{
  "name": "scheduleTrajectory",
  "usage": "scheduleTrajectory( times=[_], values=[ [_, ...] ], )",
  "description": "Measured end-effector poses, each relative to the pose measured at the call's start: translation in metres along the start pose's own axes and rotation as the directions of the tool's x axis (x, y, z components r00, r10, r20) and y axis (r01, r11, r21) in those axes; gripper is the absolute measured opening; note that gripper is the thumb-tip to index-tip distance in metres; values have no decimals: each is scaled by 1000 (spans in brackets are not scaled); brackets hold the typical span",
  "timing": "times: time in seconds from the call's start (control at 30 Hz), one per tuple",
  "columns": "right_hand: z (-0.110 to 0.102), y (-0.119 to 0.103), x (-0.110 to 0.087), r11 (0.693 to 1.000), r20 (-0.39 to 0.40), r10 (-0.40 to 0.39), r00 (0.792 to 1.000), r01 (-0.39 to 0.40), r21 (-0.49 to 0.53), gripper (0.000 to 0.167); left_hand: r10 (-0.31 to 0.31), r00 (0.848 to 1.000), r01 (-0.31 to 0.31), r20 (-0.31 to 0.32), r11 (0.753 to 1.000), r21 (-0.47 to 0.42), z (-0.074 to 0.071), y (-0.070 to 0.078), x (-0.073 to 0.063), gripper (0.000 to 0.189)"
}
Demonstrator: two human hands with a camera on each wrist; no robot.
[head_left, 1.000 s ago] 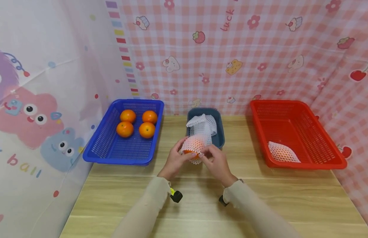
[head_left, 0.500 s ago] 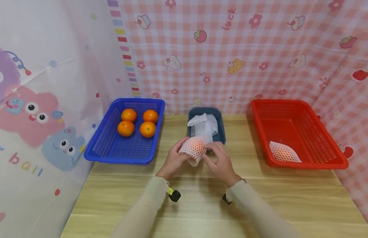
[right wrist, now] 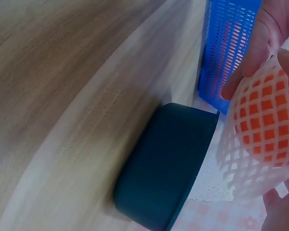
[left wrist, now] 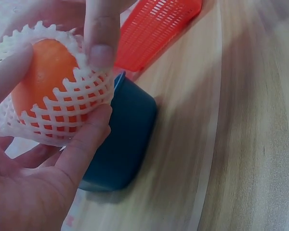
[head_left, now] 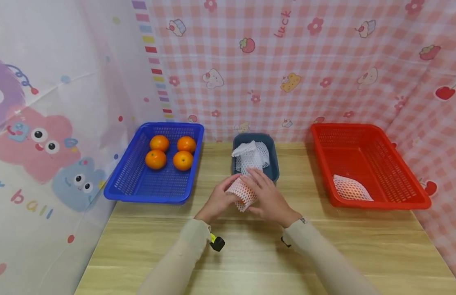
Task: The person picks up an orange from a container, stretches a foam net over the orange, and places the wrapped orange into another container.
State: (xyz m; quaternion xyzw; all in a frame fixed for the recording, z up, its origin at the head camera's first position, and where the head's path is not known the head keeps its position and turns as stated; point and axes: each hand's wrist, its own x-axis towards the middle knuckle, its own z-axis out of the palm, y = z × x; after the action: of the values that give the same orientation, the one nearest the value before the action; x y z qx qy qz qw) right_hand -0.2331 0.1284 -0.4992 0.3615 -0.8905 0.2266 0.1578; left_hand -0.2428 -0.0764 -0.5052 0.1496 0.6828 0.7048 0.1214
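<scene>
Between both hands, above the tabletop, is an orange [left wrist: 45, 72] partly covered by a white foam net sleeve [head_left: 242, 191]. My left hand [head_left: 217, 202] grips the netted fruit from the left, thumb on bare peel in the left wrist view. My right hand [head_left: 270, 201] holds the sleeve from the right, its fingers over the top. Bare peel shows at the sleeve's open end in the left wrist view; mesh covers the side seen in the right wrist view. Just behind the hands, a dark teal bin [head_left: 274, 164] contains more white foam nets [head_left: 251, 153].
A blue basket [head_left: 148, 196] at the left contains several oranges [head_left: 183, 160]. At the right stands a red basket [head_left: 364, 159] with one netted fruit [head_left: 351, 189] in its near left corner. Printed cloth walls [head_left: 265, 61] surround the wooden table [head_left: 242, 262].
The net now covers more of the orange as seen from the head. My right hand has gone from pinching the sleeve's edge to lying over its top and right side.
</scene>
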Motion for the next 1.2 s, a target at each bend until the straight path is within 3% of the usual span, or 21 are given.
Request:
scheduleTrajectory(
  times=[0.27,0.6,0.77,0.93,1.0,1.07,1.13,1.2],
  values=[
    [3,-1,-1,999,-18,-33,999,33,9,94,-14,998,13,56,1000,5,7,36,-12,69],
    [7,-1,-3,1000,-82,-21,996,23,18,83,-39,997,37,66,999,31,0,6,0,71],
    [9,0,-6,999,-71,19,997,-16,40,82,-44,999,41,18,987,155,-10,11,-4,66],
    [9,2,-9,997,-70,45,997,-41,59,85,55,996,-37,-67,969,242,-29,24,-2,58],
    [9,3,-10,997,-73,52,996,-48,60,86,128,985,-88,-114,947,309,-39,30,0,56],
    [8,4,-10,996,-76,60,995,-55,67,86,199,965,-116,-169,907,404,-50,36,1,54],
    [7,4,-11,994,-71,78,994,-73,78,86,275,938,-123,-210,833,540,-62,41,1,51],
    [6,4,-12,991,-65,106,992,-99,94,87,315,918,-91,-240,756,648,-73,44,-1,49]
  ],
)
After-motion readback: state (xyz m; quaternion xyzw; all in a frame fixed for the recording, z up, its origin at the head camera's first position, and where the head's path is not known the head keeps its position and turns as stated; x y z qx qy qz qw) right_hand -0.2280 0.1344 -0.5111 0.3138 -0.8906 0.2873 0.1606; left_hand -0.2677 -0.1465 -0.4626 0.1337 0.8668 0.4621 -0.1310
